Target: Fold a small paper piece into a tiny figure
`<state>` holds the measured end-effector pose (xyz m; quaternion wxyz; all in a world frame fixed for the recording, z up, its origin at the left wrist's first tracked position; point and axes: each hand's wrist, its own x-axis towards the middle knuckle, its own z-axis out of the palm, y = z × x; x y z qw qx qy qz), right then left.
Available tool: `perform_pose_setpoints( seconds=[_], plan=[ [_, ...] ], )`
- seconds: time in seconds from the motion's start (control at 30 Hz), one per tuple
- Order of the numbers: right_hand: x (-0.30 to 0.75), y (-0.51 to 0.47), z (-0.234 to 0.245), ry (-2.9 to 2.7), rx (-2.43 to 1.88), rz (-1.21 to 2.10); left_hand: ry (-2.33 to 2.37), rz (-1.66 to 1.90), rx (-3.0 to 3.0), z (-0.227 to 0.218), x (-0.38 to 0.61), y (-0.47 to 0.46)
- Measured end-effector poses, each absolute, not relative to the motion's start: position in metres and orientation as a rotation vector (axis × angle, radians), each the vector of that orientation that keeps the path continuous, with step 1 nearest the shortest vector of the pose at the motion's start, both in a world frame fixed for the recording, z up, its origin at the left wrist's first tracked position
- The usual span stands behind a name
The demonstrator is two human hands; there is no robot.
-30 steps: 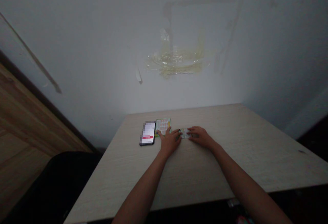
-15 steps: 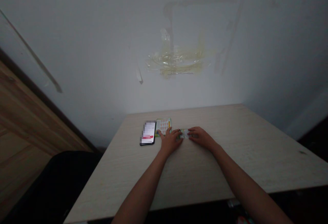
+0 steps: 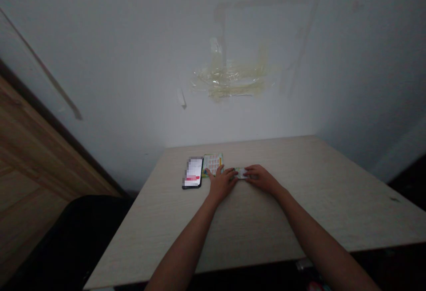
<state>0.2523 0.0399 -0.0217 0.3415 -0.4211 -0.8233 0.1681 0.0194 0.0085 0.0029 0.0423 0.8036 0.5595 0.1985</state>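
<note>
On the table, a small printed card or packet point(image 3: 240, 173) lies between my two hands; its exact kind is too small to make out. My left hand point(image 3: 222, 184) rests with thumb and fingers spread, some fingertips on the card's left end. Its thumb and index finger reach the lower edge of a larger green-bordered printed sheet point(image 3: 213, 162) with rows of small pictures. From the right, my right hand point(image 3: 262, 178) has its fingers and thumb around the card's right end. Both ends of the card are partly covered by fingers.
A phone point(image 3: 193, 173) with a lit, partly blurred screen lies left of the sheet. The pale wooden table point(image 3: 266, 224) meets a wall point(image 3: 133, 82) with old tape on it point(image 3: 233, 78). A black chair-like shape point(image 3: 73, 237) stands at the left, near wooden boards point(image 3: 26, 149).
My fingers shift very slightly on the small card, which appears a little flatter or differently angled. The phone and the sheet stay in place; the view moves slightly.
</note>
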Motion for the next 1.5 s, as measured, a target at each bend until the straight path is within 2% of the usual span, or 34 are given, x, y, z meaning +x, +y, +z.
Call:
perform_pose_setpoints(
  seconds=[0.83, 1.5],
  plan=[
    [0.250, 0.038, -0.014, -2.079, -1.130, 0.478, 1.737, 0.575, 2.431, 0.010, 0.021, 0.005],
    [0.226, 0.046, -0.010, -2.080, -1.322, 0.239, 1.779, 0.563, 2.340, 0.012, 0.022, 0.008]
  ],
)
